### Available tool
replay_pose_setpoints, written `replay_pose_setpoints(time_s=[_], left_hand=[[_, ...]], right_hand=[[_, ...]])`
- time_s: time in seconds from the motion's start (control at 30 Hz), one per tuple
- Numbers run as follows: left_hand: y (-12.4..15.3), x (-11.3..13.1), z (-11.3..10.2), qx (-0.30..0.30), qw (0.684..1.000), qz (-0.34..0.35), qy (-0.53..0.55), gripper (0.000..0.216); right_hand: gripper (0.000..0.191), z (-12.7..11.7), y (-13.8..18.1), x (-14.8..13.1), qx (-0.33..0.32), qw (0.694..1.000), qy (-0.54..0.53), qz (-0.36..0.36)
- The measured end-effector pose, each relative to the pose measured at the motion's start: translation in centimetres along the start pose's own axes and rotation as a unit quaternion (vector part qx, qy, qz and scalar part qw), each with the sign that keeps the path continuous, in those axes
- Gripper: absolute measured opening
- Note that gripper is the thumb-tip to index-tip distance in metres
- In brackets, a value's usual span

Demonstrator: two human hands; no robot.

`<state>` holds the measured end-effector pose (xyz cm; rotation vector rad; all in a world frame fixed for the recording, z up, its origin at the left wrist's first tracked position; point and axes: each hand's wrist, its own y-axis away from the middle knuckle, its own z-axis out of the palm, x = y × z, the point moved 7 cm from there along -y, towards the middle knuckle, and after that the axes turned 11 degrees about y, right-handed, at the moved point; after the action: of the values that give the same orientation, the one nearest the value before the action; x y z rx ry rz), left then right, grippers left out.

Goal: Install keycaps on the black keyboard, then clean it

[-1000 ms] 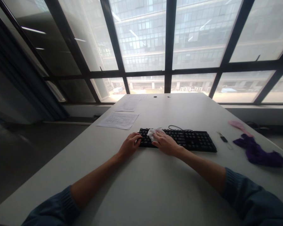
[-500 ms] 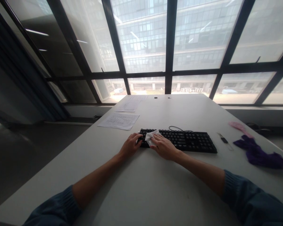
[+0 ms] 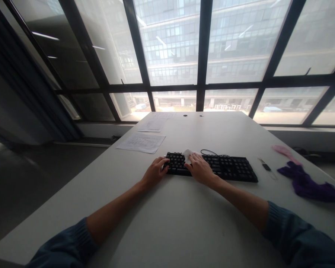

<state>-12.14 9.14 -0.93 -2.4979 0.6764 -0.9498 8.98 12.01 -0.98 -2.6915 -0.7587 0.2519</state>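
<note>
A black keyboard (image 3: 237, 167) lies on the white table in front of me. My left hand (image 3: 155, 171) grips its left end, thumb at the near side and fingers over the top corner. Under the fingers of my right hand (image 3: 201, 169) is a white tissue (image 3: 187, 154), pressed flat against the keys left of the keyboard's middle. The palm side of that hand and part of the tissue are hidden.
Printed sheets of paper (image 3: 142, 143) lie on the white table (image 3: 167, 223) at the far left. To the right are a small tool with a dark handle (image 3: 266, 166), a purple cloth (image 3: 309, 184) and a pink item (image 3: 283, 150). The keyboard's cable (image 3: 209, 150) curls behind it.
My right hand has slid the tissue to the right and slightly away from me across the keys, uncovering keys near the left end. My left hand stays on the keyboard's left end.
</note>
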Motion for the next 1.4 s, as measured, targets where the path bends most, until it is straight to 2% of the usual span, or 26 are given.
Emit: replay_pose_setpoints(time_s=[0.13,0.23,0.3,0.47,0.57,0.63,0.83,0.97,1.23,1.4], left_hand=[[0.0,-0.1,0.0,0.002,1.0,0.006,-0.009,0.028],[0.0,-0.1,0.0,0.002,1.0,0.005,-0.008,0.028],[0.0,-0.1,0.0,0.002,1.0,0.005,-0.006,0.028],[0.0,0.0,0.0,0.0,1.0,-0.005,0.001,0.027],[0.0,0.0,0.0,-0.003,1.0,-0.011,0.002,0.027],[0.0,0.0,0.0,-0.002,1.0,-0.011,0.001,0.027],[0.0,0.2,-0.1,0.003,1.0,-0.001,-0.008,0.028],[0.0,0.4,-0.2,0.002,1.0,0.0,-0.01,0.028],[0.0,-0.1,0.0,0.001,1.0,0.007,-0.014,0.028],[0.1,0.0,0.0,0.002,1.0,0.008,-0.011,0.027]], right_hand=[[0.059,-0.4,0.6,-2.0,0.01,0.995,-0.04,-0.087],[0.057,-0.4,0.8,-2.6,0.013,0.992,-0.053,-0.111],[0.057,-0.3,0.7,-2.3,0.014,0.995,-0.04,-0.085],[0.065,-0.2,0.3,0.4,0.008,0.997,0.03,0.072],[0.066,-0.2,0.2,1.2,0.002,0.995,0.037,0.098],[0.066,-0.2,0.2,0.7,-0.003,0.998,0.025,0.064],[0.057,-0.7,1.0,-3.3,-0.001,0.99,-0.05,-0.135],[0.052,-1.2,1.5,-4.2,-0.001,0.981,-0.073,-0.182],[0.049,-1.3,1.4,-4.1,0.009,0.985,-0.062,-0.162],[0.053,-1.2,2.1,-1.1,0.015,0.997,-0.026,-0.073]])
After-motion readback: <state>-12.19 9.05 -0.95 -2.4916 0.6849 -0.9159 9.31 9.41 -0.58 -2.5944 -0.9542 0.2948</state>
